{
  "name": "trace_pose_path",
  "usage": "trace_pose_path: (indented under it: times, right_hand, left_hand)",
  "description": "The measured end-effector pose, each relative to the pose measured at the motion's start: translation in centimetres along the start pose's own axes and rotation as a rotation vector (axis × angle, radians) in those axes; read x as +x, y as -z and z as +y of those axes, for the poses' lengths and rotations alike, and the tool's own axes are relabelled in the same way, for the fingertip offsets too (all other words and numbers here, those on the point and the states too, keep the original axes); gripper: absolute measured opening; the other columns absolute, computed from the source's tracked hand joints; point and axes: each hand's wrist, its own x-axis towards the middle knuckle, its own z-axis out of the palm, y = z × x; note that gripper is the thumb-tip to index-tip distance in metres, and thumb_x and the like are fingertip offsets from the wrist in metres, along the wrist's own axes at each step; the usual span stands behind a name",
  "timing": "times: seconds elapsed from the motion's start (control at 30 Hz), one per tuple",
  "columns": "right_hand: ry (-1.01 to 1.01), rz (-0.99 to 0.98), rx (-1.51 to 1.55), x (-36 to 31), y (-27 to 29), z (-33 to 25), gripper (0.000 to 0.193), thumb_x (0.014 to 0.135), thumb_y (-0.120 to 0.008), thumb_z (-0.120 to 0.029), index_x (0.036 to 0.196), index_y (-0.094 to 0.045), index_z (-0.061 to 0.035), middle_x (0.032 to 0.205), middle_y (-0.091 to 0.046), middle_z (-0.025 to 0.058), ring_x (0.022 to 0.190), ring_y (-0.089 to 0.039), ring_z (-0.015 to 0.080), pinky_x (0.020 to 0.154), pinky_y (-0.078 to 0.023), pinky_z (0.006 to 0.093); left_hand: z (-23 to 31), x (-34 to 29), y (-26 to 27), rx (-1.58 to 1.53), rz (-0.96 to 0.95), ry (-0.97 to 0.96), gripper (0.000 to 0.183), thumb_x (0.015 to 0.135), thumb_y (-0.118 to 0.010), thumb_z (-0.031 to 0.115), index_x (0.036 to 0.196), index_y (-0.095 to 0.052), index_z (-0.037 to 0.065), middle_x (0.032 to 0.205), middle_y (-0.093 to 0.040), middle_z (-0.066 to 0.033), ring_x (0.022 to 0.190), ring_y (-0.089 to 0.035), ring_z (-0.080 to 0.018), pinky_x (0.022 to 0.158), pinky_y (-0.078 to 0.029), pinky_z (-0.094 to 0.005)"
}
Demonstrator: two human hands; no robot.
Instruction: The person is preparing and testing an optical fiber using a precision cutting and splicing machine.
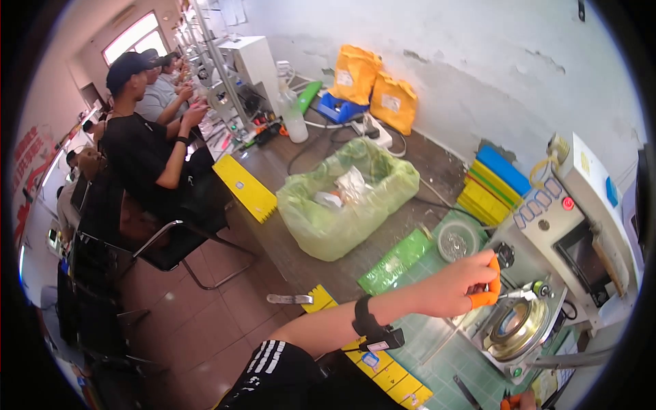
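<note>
A long workbench (311, 263) runs from the lower right toward the far upper left, where other people sit in a row on chairs with their hands at their own work. At the near right end stands a grey machine (577, 225) with a row of buttons, a red knob and a dark window on its front. Below it sits a round brass-coloured disc (516, 326) on the machine's base. In the middle of the bench a green plastic bag (342, 205) lies open, with scraps of clear wrapping inside. Behind it, against the white wall, stand two yellow bags (374, 85) beside a blue box (340, 108). A stack of yellow and blue trays (493, 184) rests near the machine, and a small round bowl (458, 240) of metal bits sits on the green cutting mat (437, 342).

The left hand (454, 281) reaches across from the lower edge, a black band on the wrist, and is clenched around an orange-handled tool (488, 283); its metal tip points right, just above the disc. The right hand is barely visible at the bottom edge, so I cannot tell its state.
</note>
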Motion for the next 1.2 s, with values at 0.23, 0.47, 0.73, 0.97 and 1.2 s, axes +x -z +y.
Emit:
trace_pose_path:
  times: [0.23,0.47,0.73,0.97,1.2]
  right_hand:
    - [-0.014,-0.273,0.616,-2.8,2.8,-5.4,0.012,0.102,-0.062,-0.01,0.11,-0.056,-0.0027,0.083,-0.066,0.011,0.068,-0.058,0.0184,0.063,-0.048,0.029]
    - [-0.196,-0.251,1.098,-5.5,-1.5,-5.6,0.029,0.108,-0.053,-0.029,0.11,-0.054,-0.0003,0.065,-0.056,0.0029,0.052,-0.044,0.0088,0.05,-0.034,0.022]
    - [-0.448,-0.741,1.585,0.4,-8.4,-2.3,0.043,0.103,-0.061,-0.038,0.108,-0.069,0.0042,0.101,-0.071,0.0166,0.079,-0.062,0.024,0.072,-0.049,0.0355]
    - [-0.209,-1.0,2.1,7.6,-12.5,-7.8,0.056,0.109,-0.036,-0.057,0.122,-0.054,-0.005,0.08,-0.047,0.0017,0.057,-0.04,0.0089,0.048,-0.035,0.0235]
    - [-0.592,-0.984,2.226,9.5,-11.9,-10.7,0.052,0.108,-0.036,-0.061,0.117,-0.055,-0.0124,0.069,-0.042,-0.0029,0.05,-0.033,0.0046,0.041,-0.024,0.0207]
  left_hand:
    - [-0.2,-0.7,1.6,0.013,0.01,0.026,0.009,0.096,-0.068,0.007,0.093,-0.061,0.003,0.102,-0.047,-0.0034,0.082,-0.053,-0.0123,0.072,-0.046,-0.0284]
    - [0.2,-0.2,0.0,-0.014,-0.02,0.014,0.01,0.096,-0.069,0.007,0.093,-0.061,0.002,0.102,-0.048,-0.0038,0.081,-0.053,-0.0123,0.073,-0.046,-0.0277]
    - [-1.1,-0.5,1.1,0.195,0.052,-0.156,0.011,0.087,-0.074,0.005,0.092,-0.064,0.003,0.099,-0.057,-0.0104,0.093,-0.057,-0.0273,0.081,-0.048,-0.0353]
    - [-1.6,0.5,1.1,0.154,0.041,0.035,0.008,0.086,-0.074,0.003,0.087,-0.066,0.002,0.096,-0.054,-0.006,0.088,-0.05,-0.0164,0.079,-0.04,-0.0285]
    - [-0.3,-0.1,1.8,0.121,0.053,0.077,0.005,0.087,-0.073,0.003,0.089,-0.068,0.004,0.097,-0.057,-0.0061,0.091,-0.055,-0.0201,0.081,-0.043,-0.0299]
